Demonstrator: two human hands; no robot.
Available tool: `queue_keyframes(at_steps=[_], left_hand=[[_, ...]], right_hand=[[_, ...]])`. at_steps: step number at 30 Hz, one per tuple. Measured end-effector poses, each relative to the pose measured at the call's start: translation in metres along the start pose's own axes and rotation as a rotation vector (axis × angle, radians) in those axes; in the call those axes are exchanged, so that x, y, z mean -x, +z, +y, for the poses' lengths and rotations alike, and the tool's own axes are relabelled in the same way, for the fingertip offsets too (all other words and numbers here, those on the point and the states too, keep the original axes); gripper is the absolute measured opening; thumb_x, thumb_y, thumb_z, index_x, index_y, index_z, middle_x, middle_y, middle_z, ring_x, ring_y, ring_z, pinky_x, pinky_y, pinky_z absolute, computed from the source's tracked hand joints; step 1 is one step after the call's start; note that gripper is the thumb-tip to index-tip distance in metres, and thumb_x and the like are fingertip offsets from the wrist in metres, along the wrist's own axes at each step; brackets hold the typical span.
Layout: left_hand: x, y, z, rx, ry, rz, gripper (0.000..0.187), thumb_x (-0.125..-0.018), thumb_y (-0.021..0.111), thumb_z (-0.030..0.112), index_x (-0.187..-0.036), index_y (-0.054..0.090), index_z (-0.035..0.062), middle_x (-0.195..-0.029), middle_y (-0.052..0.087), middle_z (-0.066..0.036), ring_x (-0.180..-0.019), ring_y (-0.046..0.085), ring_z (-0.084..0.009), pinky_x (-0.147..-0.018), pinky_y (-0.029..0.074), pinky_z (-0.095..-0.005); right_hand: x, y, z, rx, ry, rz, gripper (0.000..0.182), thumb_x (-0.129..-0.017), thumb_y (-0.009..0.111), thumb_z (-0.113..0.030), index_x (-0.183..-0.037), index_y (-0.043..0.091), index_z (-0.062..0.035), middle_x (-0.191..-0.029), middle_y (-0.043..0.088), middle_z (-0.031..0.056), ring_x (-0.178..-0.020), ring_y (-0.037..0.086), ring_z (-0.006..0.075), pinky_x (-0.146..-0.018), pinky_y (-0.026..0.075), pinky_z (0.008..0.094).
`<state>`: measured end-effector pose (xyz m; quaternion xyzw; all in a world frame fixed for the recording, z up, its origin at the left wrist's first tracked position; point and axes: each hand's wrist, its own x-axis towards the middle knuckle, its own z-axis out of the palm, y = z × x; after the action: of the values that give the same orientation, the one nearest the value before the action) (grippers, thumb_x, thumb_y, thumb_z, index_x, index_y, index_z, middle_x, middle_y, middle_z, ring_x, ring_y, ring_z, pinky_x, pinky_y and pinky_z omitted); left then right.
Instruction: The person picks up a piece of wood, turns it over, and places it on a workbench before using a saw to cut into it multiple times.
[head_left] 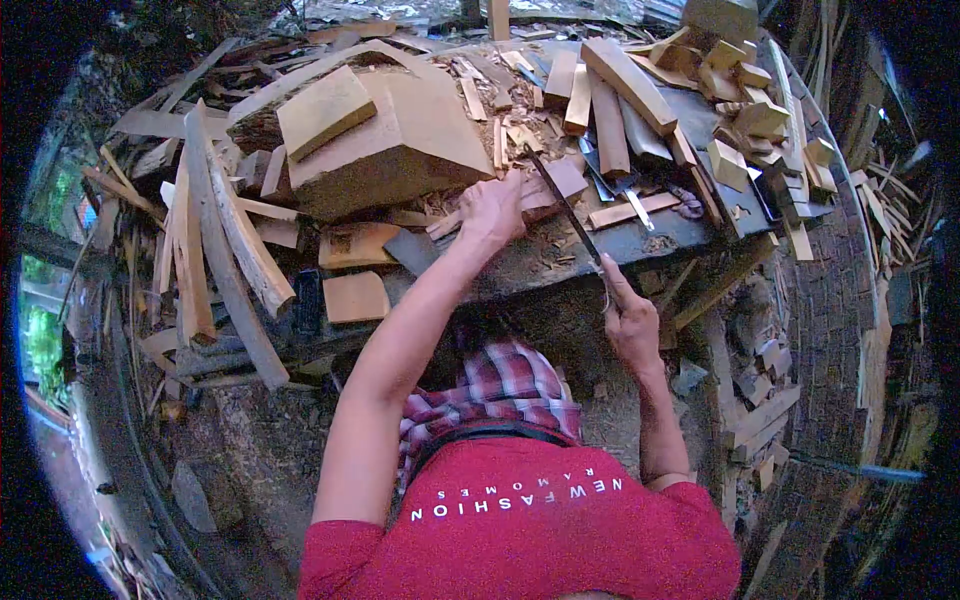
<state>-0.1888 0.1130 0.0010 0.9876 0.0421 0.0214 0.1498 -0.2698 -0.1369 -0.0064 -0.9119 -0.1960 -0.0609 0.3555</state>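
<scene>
My left hand [493, 210] presses down on a brownish-pink wooden block [557, 184] lying on the dark workbench, its fingers curled over the block's left part. In my right hand [632, 322], near the bench's front edge, is the handle end of a tool with a long, thin, dark blade [566, 208]. The index finger stretches along the tool. Its blade slants up and left across the block, just right of my left hand, and the tip reaches a patch of wood chips [522, 137]. The handle is mostly hidden inside my fist.
A large angled timber piece [390, 150] carries a flat wooden block [326, 112] on the left. Long curved offcuts [232, 235] lean over the bench's left end. Planks [628, 86] and a heap of small cut blocks [745, 110] lie to the right.
</scene>
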Motion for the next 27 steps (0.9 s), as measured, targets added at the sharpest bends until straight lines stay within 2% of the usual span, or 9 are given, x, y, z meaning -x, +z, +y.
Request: queue_keyframes(at_steps=[8,11,13,15,20,22,24,27], left_hand=[[0.004,-0.007,0.003,0.003,-0.027,0.005,0.035,-0.069,0.072,0.013,-0.096,0.052,0.0059,-0.083,0.068,-0.019,-0.081,0.067,-0.0382,-0.068,0.054,-0.0472],[0.0,-0.005,0.0,-0.011,0.009,-0.063,0.042,-0.068,0.074,0.017,-0.1,0.048,0.0087,-0.085,0.067,-0.02,-0.085,0.067,-0.0403,-0.072,0.053,-0.0508],[0.0,-0.006,0.001,-0.026,-0.002,-0.028,0.03,-0.07,0.071,0.013,-0.095,0.056,0.0064,-0.084,0.068,-0.02,-0.083,0.068,-0.0372,-0.069,0.054,-0.047],[-0.002,-0.003,0.0,-0.015,0.004,-0.009,0.03,-0.07,0.07,0.013,-0.094,0.056,0.0059,-0.083,0.068,-0.02,-0.082,0.068,-0.037,-0.069,0.054,-0.0467],[-0.002,-0.001,0.002,-0.063,0.006,-0.002,0.031,-0.069,0.069,0.013,-0.097,0.056,0.0056,-0.081,0.069,-0.018,-0.079,0.069,-0.0353,-0.066,0.055,-0.0446],[0.001,-0.005,0.004,-0.055,-0.014,-0.002,0.033,-0.069,0.069,0.013,-0.098,0.056,0.0063,-0.081,0.069,-0.018,-0.081,0.069,-0.0341,-0.067,0.055,-0.0441],[0.002,-0.01,0.005,-0.05,-0.018,-0.048,0.035,-0.069,0.071,0.014,-0.099,0.057,0.0064,-0.084,0.069,-0.019,-0.083,0.069,-0.0346,-0.067,0.055,-0.0446],[-0.007,0.005,-0.001,-0.011,-0.047,-0.014,0.036,-0.068,0.072,0.013,-0.1,0.057,0.0063,-0.088,0.069,-0.019,-0.086,0.068,-0.0355,-0.068,0.055,-0.0454]], right_hand=[[-0.056,0.026,-0.008,0.087,-0.028,-0.013,0.058,-0.083,0.051,-0.007,-0.137,0.046,-0.0273,-0.073,0.06,0.0258,-0.067,0.06,0.043,-0.059,0.046,0.0516],[-0.04,0.017,-0.01,0.074,-0.014,-0.029,0.058,-0.083,0.052,-0.006,-0.137,0.045,-0.0275,-0.077,0.061,0.0259,-0.068,0.06,0.0429,-0.06,0.046,0.0511],[-0.02,0.01,-0.006,0.07,-0.025,-0.021,0.059,-0.083,0.052,-0.005,-0.137,0.045,-0.0277,-0.078,0.061,0.0258,-0.067,0.061,0.0424,-0.06,0.046,0.0506],[-0.006,0.006,-0.005,-0.03,-0.038,0.019,0.06,-0.084,0.053,-0.004,-0.138,0.044,-0.0283,-0.079,0.061,0.0256,-0.067,0.062,0.0408,-0.059,0.046,0.0492],[-0.039,0.019,-0.007,0.075,0.022,-0.052,0.059,-0.084,0.053,-0.007,-0.138,0.044,-0.0283,-0.082,0.061,0.0268,-0.07,0.061,0.0421,-0.062,0.046,0.0503],[-0.056,0.031,-0.006,0.023,-0.071,0.019,0.059,-0.083,0.053,-0.008,-0.138,0.044,-0.0283,-0.079,0.061,0.0266,-0.069,0.061,0.0424,-0.061,0.046,0.0512],[-0.055,0.029,-0.007,0.034,-0.077,0.017,0.061,-0.081,0.054,-0.008,-0.137,0.045,-0.0285,-0.076,0.061,0.026,-0.069,0.061,0.0428,-0.061,0.045,0.0518],[-0.024,0.011,-0.011,0.065,0.052,-0.067,0.061,-0.082,0.056,-0.007,-0.138,0.044,-0.0291,-0.078,0.061,0.0251,-0.066,0.06,0.0424,-0.059,0.046,0.0499]])
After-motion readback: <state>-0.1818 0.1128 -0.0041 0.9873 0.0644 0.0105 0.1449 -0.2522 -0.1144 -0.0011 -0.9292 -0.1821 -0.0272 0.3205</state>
